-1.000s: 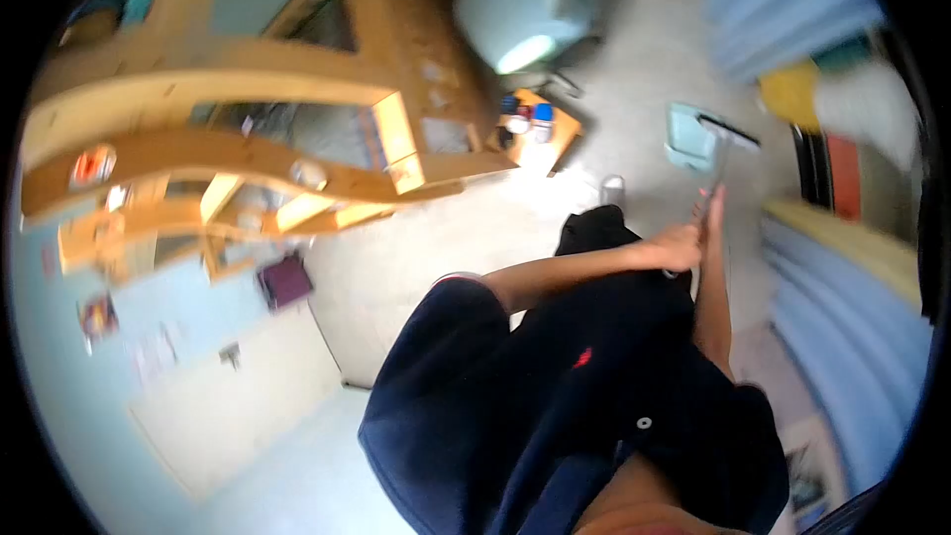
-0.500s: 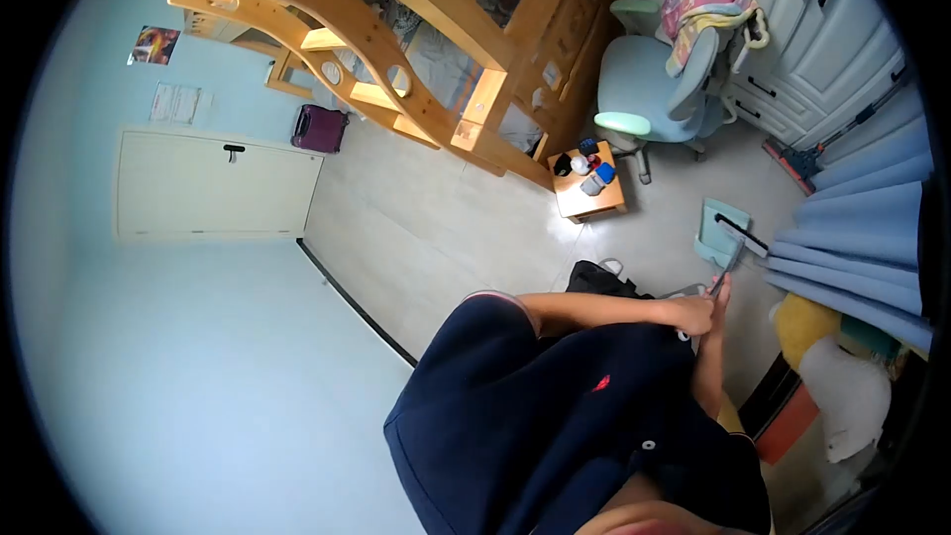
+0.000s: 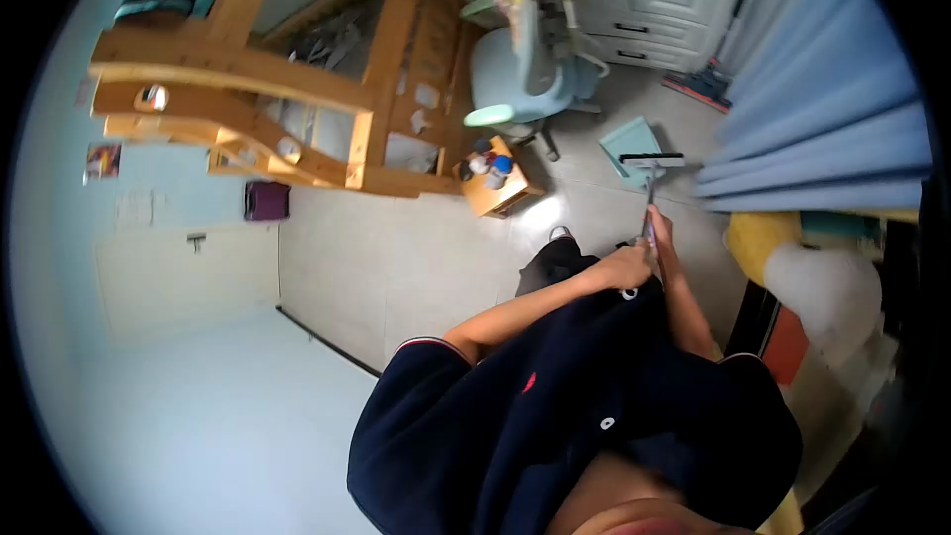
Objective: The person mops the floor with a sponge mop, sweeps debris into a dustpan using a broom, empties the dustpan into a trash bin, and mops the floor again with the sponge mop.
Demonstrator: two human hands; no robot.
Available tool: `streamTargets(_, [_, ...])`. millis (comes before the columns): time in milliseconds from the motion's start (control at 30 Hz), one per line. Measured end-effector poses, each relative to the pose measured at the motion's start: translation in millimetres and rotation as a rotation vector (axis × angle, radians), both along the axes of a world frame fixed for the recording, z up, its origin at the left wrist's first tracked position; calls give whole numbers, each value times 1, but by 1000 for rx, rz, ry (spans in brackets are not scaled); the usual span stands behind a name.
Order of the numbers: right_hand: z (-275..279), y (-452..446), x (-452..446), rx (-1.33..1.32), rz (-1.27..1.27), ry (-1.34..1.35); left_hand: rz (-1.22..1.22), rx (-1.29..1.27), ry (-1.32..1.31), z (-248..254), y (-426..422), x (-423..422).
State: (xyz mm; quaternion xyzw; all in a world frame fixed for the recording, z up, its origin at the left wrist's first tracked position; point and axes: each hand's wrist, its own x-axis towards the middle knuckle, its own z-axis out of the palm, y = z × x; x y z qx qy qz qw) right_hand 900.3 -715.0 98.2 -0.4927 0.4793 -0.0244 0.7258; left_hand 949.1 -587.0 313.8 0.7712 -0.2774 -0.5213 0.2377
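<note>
My left hand [image 3: 626,266] is closed round the grey handle of a broom-like tool, close to my dark shirt. Further along, my right hand [image 3: 660,226] also grips the handle. The tool's narrow black-and-white head [image 3: 652,158] lies across the lower part of a light teal dustpan [image 3: 622,142] on the floor. Whether the handle is one stick or two held together is too small to tell.
A small wooden stool [image 3: 487,200] with several small items stands ahead to the left, by a light blue swivel chair [image 3: 510,74] and a wooden bunk bed [image 3: 371,139]. Blue curtains [image 3: 822,109], a floor cleaner [image 3: 705,86] and a white plush object [image 3: 822,297] are on the right.
The camera view has swung, shifting the room in the picture. The tool's head now crosses the dustpan more than half a second ago. Both hands have kept their grip.
</note>
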Motion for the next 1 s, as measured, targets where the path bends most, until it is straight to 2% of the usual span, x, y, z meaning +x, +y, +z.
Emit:
streamTargets(67, [6,-5,-3,67,61,8,-55,14,9,0,-11,0])
streamTargets(100, [3,-11,-3,70,38,10,-61,-22,-15,0,-15,-1])
streamTargets(167, [-5,-15,-15,107,-8,-172,-99,-51,-30,-5,-23,-2])
streamTargets(267, [-14,-26,-21,39,-82,-170,-145,-12,33,8,-41,2])
streamTargets(367, [-12,-37,-13,31,-336,-142,-233,-27,-29,-10,-60,5])
streamTargets(433, [-48,-50,-26,-168,-91,-322,-246,-24,6,-10,-77,15])
streamTargets(500, [-27,-63,-18,40,-246,-167,-296,69,141,-3,-92,27])
streamTargets(533, [-16,-71,-18,82,-203,-45,-328,10,137,-18,-99,33])
streamTargets(600, [-28,-85,-18,9,-186,6,-337,-47,182,-3,-121,54])
streamTargets(667, [-50,-98,-11,-61,-179,60,-388,-98,182,-23,-143,76])
streamTargets(733, [-84,-110,-6,-22,-417,-43,-428,-72,266,-64,-169,107])
streamTargets(767, [-124,-121,-18,-29,-443,-26,-453,-46,347,-73,-186,120])
streamTargets(800, [-171,-133,-37,72,-334,84,-379,-50,395,-74,-202,141])
streamTargets(833, [-191,-144,-49,176,-230,189,-309,-52,442,-75,-221,169])
streamTargets(867, [-148,-142,-37,224,-269,227,-287,-162,449,-88,-241,198])
streamTargets(933, [-65,-141,-7,287,-386,290,-243,-244,229,-110,-295,259])
streamTargets(967, [-27,-140,12,309,-463,314,-133,-336,154,-117,-327,289])
streamTargets(1000, [-36,-144,11,437,-402,403,-203,-388,73,-115,-369,326])
